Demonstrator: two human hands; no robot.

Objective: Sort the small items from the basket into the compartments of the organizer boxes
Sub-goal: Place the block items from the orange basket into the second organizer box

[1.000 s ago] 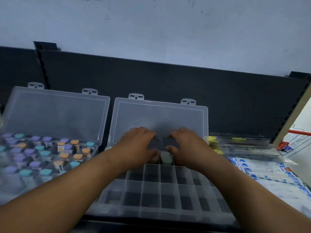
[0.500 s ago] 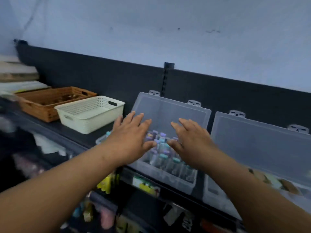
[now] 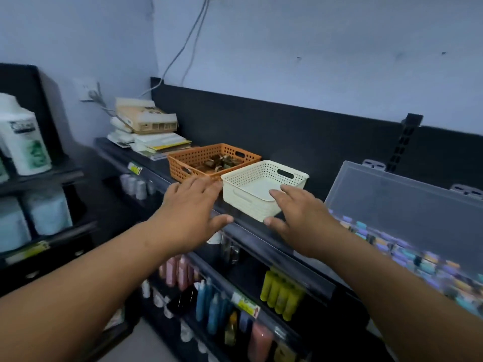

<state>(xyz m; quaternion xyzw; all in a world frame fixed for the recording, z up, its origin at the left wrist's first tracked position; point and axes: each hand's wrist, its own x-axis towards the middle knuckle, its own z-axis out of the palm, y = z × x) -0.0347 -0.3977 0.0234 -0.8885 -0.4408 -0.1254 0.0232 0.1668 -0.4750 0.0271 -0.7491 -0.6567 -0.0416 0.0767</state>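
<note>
Head view: at the far left a white bottle stands on a side rack. A stack of papers and boxes lies at the far left end of the dark shelf. Right of the stack is the orange basket, with small dark items lying in it. The left hand hovers at its near wall, fingers straight and spread, holding nothing; whether it touches cannot be told. Touching the orange basket's right side is the cream basket. The right hand reaches over its near right corner, fingers extended and loose, gripping nothing. Farthest right, the organizer box stands with its lid up, blurred coloured pieces filling its compartments. Bottles line the lower shelf.
</note>
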